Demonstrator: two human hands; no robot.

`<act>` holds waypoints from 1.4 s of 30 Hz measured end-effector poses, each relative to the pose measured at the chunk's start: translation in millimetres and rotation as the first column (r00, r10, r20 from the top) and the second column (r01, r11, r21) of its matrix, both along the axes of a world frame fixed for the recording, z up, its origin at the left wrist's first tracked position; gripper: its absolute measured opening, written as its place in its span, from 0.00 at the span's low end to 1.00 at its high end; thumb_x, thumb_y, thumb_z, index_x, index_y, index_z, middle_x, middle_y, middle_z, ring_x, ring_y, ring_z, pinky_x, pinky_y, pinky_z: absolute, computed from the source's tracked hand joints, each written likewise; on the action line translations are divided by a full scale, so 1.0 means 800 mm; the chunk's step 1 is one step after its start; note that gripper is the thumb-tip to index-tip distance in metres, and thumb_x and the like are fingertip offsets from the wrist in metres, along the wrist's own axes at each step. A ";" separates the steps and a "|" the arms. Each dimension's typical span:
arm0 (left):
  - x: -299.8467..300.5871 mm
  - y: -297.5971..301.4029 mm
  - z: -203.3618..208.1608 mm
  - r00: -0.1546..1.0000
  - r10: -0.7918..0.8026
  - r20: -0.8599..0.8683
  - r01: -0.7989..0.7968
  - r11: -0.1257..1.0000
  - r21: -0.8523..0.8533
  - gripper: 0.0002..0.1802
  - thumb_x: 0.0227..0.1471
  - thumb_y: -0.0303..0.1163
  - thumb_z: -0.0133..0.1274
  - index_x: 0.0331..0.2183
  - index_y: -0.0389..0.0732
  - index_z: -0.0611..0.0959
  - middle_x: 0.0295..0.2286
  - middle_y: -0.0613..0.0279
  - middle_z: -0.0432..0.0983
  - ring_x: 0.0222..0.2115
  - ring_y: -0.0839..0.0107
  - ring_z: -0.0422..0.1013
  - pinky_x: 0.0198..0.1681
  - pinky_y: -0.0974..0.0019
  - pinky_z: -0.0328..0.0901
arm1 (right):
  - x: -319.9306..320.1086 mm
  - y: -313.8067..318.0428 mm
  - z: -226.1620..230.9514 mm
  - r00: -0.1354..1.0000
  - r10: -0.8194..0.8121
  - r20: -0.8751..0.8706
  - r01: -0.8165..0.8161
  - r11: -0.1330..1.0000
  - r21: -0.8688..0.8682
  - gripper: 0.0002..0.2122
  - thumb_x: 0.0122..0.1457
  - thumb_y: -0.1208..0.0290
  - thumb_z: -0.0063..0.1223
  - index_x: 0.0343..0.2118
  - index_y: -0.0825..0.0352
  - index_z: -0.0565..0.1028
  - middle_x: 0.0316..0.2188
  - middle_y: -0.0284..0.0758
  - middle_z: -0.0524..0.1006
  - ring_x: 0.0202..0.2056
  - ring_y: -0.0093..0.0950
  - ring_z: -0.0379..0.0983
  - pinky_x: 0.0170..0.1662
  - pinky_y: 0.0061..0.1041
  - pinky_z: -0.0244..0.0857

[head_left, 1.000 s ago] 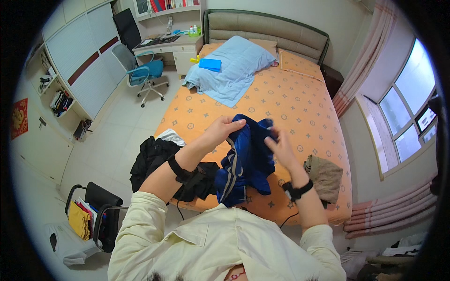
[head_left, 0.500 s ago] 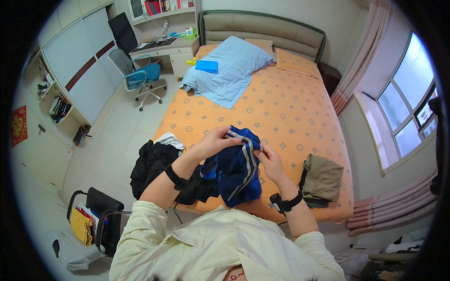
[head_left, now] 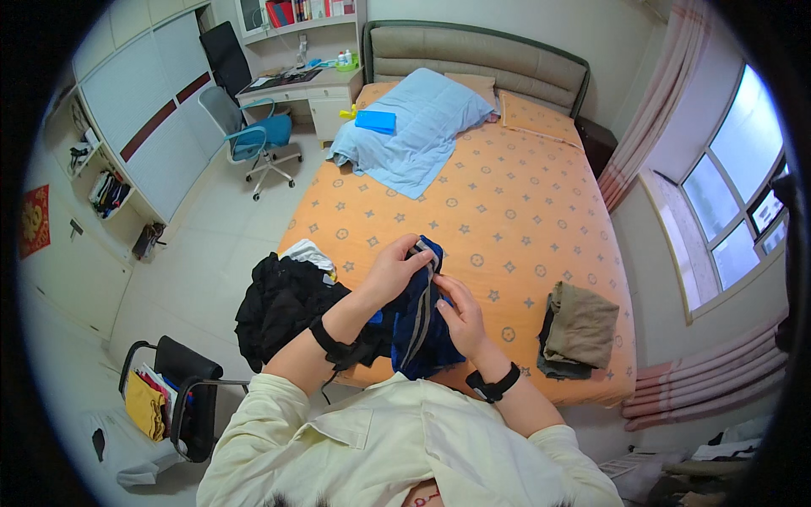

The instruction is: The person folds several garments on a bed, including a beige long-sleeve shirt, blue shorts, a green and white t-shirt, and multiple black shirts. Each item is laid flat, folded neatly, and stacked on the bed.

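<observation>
A blue garment (head_left: 414,325) with pale stripes down its length hangs in front of me at the bed's near edge; its kind is not clear. My left hand (head_left: 394,269) pinches its upper end. Lower on the striped side, my right hand (head_left: 460,314) rests against the cloth with its fingers bent round the edge; the fingertips are partly hidden. Beside the garment on the left lies a loose heap of black clothes (head_left: 283,304), with a white cloth (head_left: 308,253) behind it. To the right sits a folded stack with brown trousers-like cloth (head_left: 581,323) on top of darker pieces.
The bed (head_left: 507,245) has an orange patterned sheet. A light blue quilt (head_left: 414,127) with a bright blue packet (head_left: 375,122) lies farther back. At left stand a black chair (head_left: 186,372) holding clothes and a teal swivel chair (head_left: 262,139) by the desk (head_left: 329,89).
The blue garment has become narrower, its sides drawn together. My right hand has moved left and down along it, and my left hand has shifted slightly down, still gripping the top.
</observation>
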State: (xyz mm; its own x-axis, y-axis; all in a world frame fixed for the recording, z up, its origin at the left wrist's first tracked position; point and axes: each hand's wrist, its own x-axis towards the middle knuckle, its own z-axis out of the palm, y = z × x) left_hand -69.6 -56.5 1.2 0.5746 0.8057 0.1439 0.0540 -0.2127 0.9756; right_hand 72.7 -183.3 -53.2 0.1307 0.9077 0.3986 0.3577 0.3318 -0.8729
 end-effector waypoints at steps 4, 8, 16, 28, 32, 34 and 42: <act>0.000 -0.011 -0.004 0.996 0.069 -0.064 -0.063 0.995 0.078 0.11 0.57 0.34 0.55 0.30 0.36 0.76 0.24 0.69 0.70 0.26 0.82 0.62 0.29 0.74 0.58 | -0.015 0.000 -0.013 0.994 0.001 -0.108 -0.001 1.000 0.008 0.22 0.58 0.83 0.45 0.57 0.71 0.65 0.54 0.41 0.68 0.56 0.33 0.65 0.59 0.28 0.58; 0.008 -0.033 -0.012 0.995 0.085 -0.047 -0.080 0.991 0.106 0.10 0.55 0.32 0.56 0.33 0.34 0.77 0.22 0.61 0.72 0.24 0.75 0.67 0.29 0.69 0.63 | -0.019 0.002 -0.018 0.759 0.115 -0.641 -0.269 0.952 -0.148 0.27 0.56 0.86 0.43 0.61 0.71 0.58 0.53 0.42 0.67 0.56 0.32 0.64 0.59 0.27 0.57; 0.000 -0.047 -0.010 0.994 -0.096 -0.045 0.097 0.995 0.027 0.09 0.57 0.32 0.55 0.36 0.36 0.77 0.25 0.67 0.71 0.28 0.79 0.66 0.33 0.72 0.63 | 0.006 0.018 -0.026 0.744 0.327 0.583 -0.094 0.914 -0.394 0.29 0.49 0.74 0.50 0.58 0.63 0.63 0.56 0.41 0.67 0.58 0.38 0.62 0.56 0.34 0.58; -0.018 -0.027 -0.022 0.988 -0.114 0.106 0.136 0.966 -0.222 0.08 0.58 0.31 0.53 0.36 0.36 0.79 0.28 0.69 0.74 0.31 0.81 0.68 0.37 0.75 0.64 | 0.048 0.059 -0.030 0.887 0.288 -0.360 -0.461 0.542 -0.703 0.28 0.45 0.72 0.63 0.53 0.63 0.71 0.45 0.36 0.76 0.44 0.29 0.74 0.44 0.31 0.70; -0.026 -0.021 -0.021 0.978 -0.125 0.167 0.161 0.962 -0.221 0.08 0.58 0.31 0.54 0.35 0.35 0.79 0.29 0.68 0.75 0.31 0.81 0.69 0.36 0.75 0.65 | 0.037 0.051 -0.037 0.877 0.480 0.013 -0.332 0.626 -0.705 0.29 0.41 0.75 0.63 0.51 0.68 0.71 0.47 0.43 0.75 0.47 0.33 0.72 0.52 0.27 0.66; -0.018 -0.029 -0.024 0.987 -0.146 0.068 0.156 0.972 -0.174 0.07 0.57 0.30 0.54 0.34 0.35 0.79 0.26 0.66 0.75 0.30 0.80 0.70 0.35 0.74 0.65 | 0.024 0.061 -0.051 0.724 0.641 0.255 -0.155 0.511 -0.845 0.28 0.41 0.72 0.61 0.50 0.67 0.74 0.48 0.45 0.76 0.50 0.36 0.71 0.54 0.27 0.63; -0.016 -0.039 -0.034 0.986 -0.166 -0.014 0.161 0.970 -0.183 0.07 0.57 0.30 0.55 0.34 0.35 0.79 0.26 0.70 0.73 0.29 0.82 0.66 0.34 0.74 0.63 | 0.024 0.087 -0.077 0.385 0.861 0.333 0.045 0.343 -0.938 0.26 0.43 0.63 0.66 0.49 0.65 0.76 0.51 0.42 0.75 0.52 0.36 0.71 0.54 0.31 0.65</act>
